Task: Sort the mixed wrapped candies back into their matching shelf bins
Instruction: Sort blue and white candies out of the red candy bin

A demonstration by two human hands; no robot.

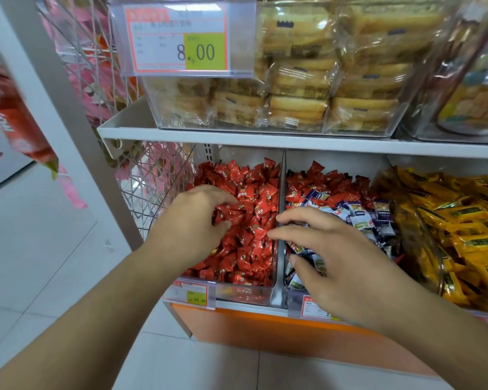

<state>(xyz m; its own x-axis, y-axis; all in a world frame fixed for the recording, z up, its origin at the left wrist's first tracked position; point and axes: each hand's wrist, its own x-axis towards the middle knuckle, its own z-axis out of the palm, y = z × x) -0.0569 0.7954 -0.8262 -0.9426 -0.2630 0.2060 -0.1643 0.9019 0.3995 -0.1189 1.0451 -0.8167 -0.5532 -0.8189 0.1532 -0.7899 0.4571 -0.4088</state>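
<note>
Gripping a clump of red candies (228, 213) in the left bin (245, 295) with the left hand (193, 220), fingers curled around them. Hovering over the divider (281, 220) and the mixed bin (293, 301) of red and dark-blue candies (358, 212): right hand (338, 260), fingers spread, holding nothing.

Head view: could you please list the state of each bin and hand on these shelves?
Left hand: in the red candy bin, fingers curled round red candies.
Right hand: over the mixed bin, fingers spread, holding nothing visible.
Red candy bin: nearly full, all red wrappers.
Mixed bin: red and dark blue candies jumbled together.
Yellow candy bin: full.
Biscuit bin: stacked full.
</note>
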